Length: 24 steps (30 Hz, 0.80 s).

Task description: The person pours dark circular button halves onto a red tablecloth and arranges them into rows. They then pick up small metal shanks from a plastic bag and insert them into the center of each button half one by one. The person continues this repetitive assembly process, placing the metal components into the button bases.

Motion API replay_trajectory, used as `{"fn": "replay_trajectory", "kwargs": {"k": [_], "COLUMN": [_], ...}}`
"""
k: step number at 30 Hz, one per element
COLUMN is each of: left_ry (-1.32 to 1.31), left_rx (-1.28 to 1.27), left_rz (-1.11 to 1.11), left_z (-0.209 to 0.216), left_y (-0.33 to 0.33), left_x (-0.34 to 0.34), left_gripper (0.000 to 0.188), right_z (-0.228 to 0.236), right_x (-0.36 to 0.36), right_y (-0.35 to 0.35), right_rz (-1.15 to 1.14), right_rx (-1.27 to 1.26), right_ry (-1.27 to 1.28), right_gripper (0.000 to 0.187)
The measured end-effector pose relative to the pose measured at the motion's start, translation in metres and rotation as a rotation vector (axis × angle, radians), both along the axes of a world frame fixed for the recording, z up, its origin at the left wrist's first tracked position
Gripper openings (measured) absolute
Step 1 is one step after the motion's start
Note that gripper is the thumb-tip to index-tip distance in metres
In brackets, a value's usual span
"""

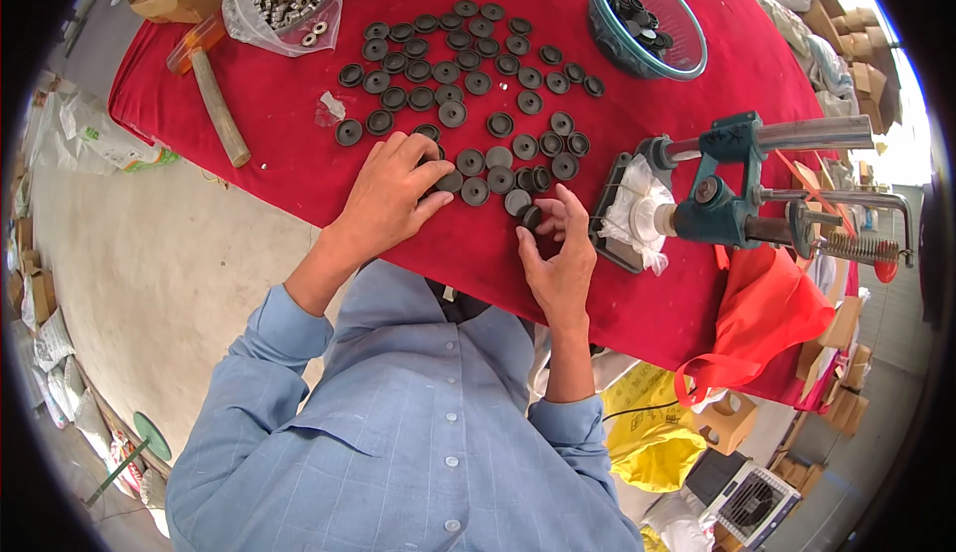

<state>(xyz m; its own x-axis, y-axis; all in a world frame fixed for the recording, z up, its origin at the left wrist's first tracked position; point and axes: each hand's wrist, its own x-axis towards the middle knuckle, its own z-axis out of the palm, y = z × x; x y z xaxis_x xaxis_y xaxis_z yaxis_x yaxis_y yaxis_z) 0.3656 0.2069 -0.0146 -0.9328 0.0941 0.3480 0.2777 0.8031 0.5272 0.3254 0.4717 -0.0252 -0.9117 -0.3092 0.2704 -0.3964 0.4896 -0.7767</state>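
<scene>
Blue shirt (450, 433) foremost, left hand (386, 194) and right hand (560, 271) pinch discs (451, 182) (black, round) between fingers (530, 252).

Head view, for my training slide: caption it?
Left hand and right hand among black discs on red cloth, a press at right.

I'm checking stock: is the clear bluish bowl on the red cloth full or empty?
Neither: the bowl is partly filled. Black pieces lie heaped inside, with bare see-through wall between them and the rim.
</scene>
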Motion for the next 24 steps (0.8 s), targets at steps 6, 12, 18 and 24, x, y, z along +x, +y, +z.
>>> {"fn": "replay_trajectory", "kwargs": {"k": [6, 12, 18, 24], "left_ry": [0.089, 0.131, 0.004, 0.058], "left_rx": [-0.039, 0.232, 0.092, 0.017], "left_rz": [0.033, 0.091, 0.09, 0.126], "left_z": [-0.002, -0.002, -0.004, -0.004], "left_y": [0.003, 0.016, 0.026, 0.023], "left_x": [0.0, 0.011, 0.019, 0.016], "left_gripper": [0.024, 0.018, 0.01, 0.011], "right_z": [0.002, 0.007, 0.007, 0.002], "right_x": [0.003, 0.006, -0.004, -0.009], "right_y": [0.011, 0.018, -0.006, -0.02], "right_rz": [0.01, 0.015, 0.008, 0.008], "right_rx": [0.016, 0.249, 0.296, 0.337], "right_ry": [0.08, 0.222, 0.24, 0.242], "right_gripper": [0.036, 0.028, 0.042, 0.046]}}
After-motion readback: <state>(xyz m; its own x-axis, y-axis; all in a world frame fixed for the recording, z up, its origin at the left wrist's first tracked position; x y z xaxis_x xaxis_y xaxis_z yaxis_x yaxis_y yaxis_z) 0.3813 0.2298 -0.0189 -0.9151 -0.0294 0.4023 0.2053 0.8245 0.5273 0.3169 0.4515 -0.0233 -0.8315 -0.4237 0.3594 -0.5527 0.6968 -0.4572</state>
